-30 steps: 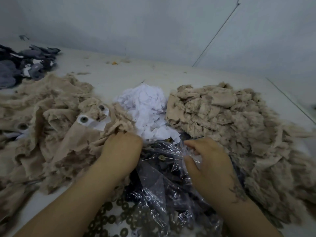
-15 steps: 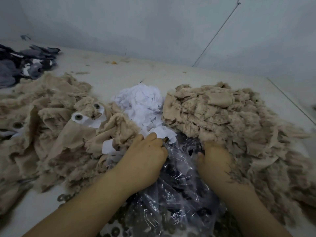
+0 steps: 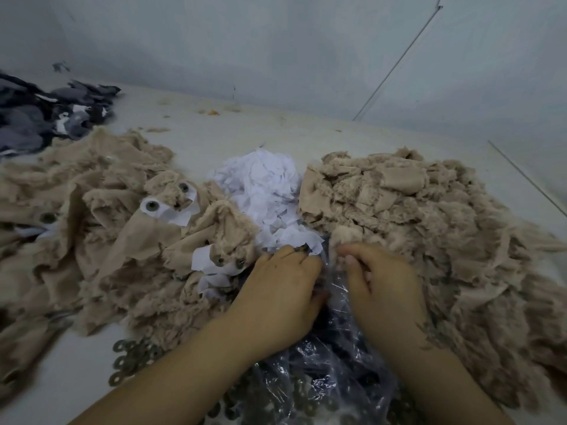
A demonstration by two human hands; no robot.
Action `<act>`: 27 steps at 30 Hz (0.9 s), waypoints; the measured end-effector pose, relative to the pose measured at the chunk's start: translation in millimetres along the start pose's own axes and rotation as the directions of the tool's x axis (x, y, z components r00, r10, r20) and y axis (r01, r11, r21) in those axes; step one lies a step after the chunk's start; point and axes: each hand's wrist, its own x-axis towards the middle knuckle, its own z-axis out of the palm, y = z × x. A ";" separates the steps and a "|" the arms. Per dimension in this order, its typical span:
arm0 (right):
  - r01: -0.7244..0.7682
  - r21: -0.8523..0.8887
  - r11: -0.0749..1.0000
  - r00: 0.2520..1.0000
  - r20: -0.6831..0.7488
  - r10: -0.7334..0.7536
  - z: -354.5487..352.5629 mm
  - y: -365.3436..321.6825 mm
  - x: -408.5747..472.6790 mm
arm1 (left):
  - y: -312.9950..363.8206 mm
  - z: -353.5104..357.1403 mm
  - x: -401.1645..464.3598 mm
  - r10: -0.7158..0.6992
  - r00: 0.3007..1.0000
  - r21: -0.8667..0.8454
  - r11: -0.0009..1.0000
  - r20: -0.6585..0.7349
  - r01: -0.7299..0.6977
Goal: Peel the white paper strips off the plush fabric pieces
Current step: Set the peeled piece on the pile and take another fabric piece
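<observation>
Two heaps of beige plush pieces lie on the table: a left heap [image 3: 101, 222] whose pieces carry white paper strips [image 3: 171, 211] and round eyes, and a right heap [image 3: 429, 228] showing no paper. Between them sits a pile of loose white paper strips [image 3: 264, 191]. My left hand [image 3: 282, 289] lies on a clear plastic bag [image 3: 331, 372] just below the paper pile, fingers curled down with the tips hidden. My right hand [image 3: 380, 280] is beside it at the edge of the right heap, its thumb and forefinger close together at the bag's upper edge.
Dark round washers [image 3: 129, 360] lie loose at the front left and fill the plastic bag. Grey and dark fabric pieces [image 3: 46, 115] are piled at the far left. A pale wall stands behind the table, and bits of fluff dot the bare tabletop [image 3: 245, 130].
My left hand moved right from the left plush heap onto the bag and curled its fingers. My right hand reached into the right heap, then drew back to the bag's edge.
</observation>
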 end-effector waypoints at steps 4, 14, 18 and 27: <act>0.091 0.228 0.969 0.993 0.057 -0.106 0.6 -20.0 -10.0 | 4.0 -2.4 8.5 -0.224 0.974 -0.428 0.879 0.012 0.208; 0.011 0.099 0.995 0.988 0.153 -0.026 -1.2 -3.1 -5.7 | 4.7 -9.0 -1.4 -0.346 0.921 -0.966 0.112 0.181 0.232; -0.192 0.214 0.958 0.956 0.262 0.133 -4.6 -9.3 -7.4 | 4.0 -14.4 -1.8 -0.396 0.884 -0.968 -0.077 0.248 0.237; -0.408 0.383 0.829 0.876 0.419 0.238 -6.3 -14.4 -7.9 | 1.1 -17.5 -4.3 -0.590 0.757 -0.960 -0.161 0.280 0.229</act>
